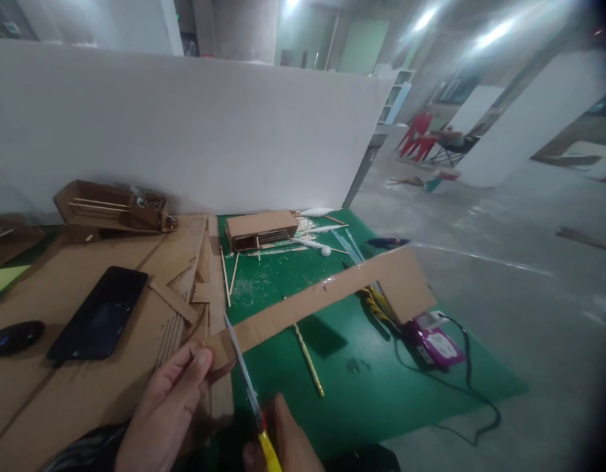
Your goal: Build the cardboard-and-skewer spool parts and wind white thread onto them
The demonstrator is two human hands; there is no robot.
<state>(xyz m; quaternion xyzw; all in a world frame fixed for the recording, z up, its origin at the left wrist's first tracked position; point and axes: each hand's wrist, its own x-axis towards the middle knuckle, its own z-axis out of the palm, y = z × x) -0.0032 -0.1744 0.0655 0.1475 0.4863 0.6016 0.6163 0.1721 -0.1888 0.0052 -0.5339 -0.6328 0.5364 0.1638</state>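
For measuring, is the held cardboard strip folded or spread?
Spread: the cardboard strip runs from the left hand to its wide far end.

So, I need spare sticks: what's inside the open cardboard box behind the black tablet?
The open box shows thin sticks and, at its right end, a smaller box; what lies beneath them is hidden.

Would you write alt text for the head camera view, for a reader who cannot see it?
The left hand grips one end of a long cardboard strip, while the right hand holds yellow-handled scissors with blades across it. Beyond, a green tabletop bears thin sticks and a cardboard box; a dark-screened device lies at left.
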